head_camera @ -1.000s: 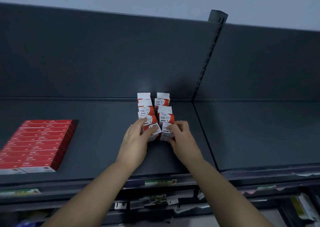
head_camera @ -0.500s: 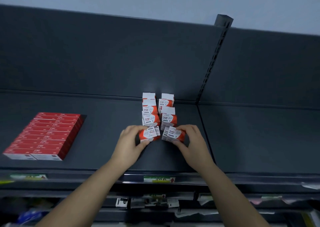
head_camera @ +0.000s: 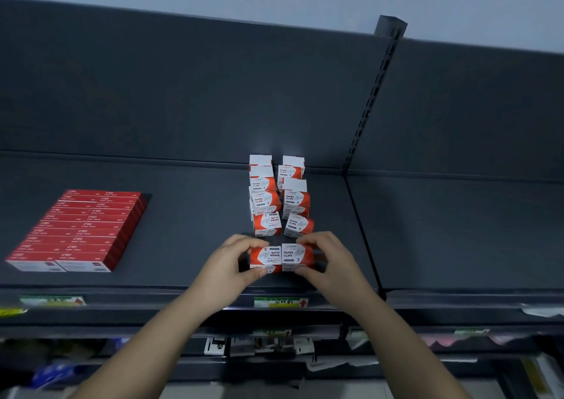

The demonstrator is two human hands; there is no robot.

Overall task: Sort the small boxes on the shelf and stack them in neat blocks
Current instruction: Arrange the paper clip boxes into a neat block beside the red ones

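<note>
At your far left, the block of flat red boxes (head_camera: 76, 231) sits squared on the shelf (head_camera: 183, 261), and that part looks finished. Your left hand (head_camera: 225, 264) curls round one paper-clip box (head_camera: 265, 258), thumb on its near edge. It presses that box against its twin (head_camera: 296, 256), which your right hand (head_camera: 332, 264) grips the same way. The pair is near the shelf's front edge; whether it rests on the shelf or is lifted, I cannot tell. Behind it, the two columns of paper-clip boxes (head_camera: 276, 197) stand uneven, with several boxes skewed. I judge most of the squaring there is still left to do.
</note>
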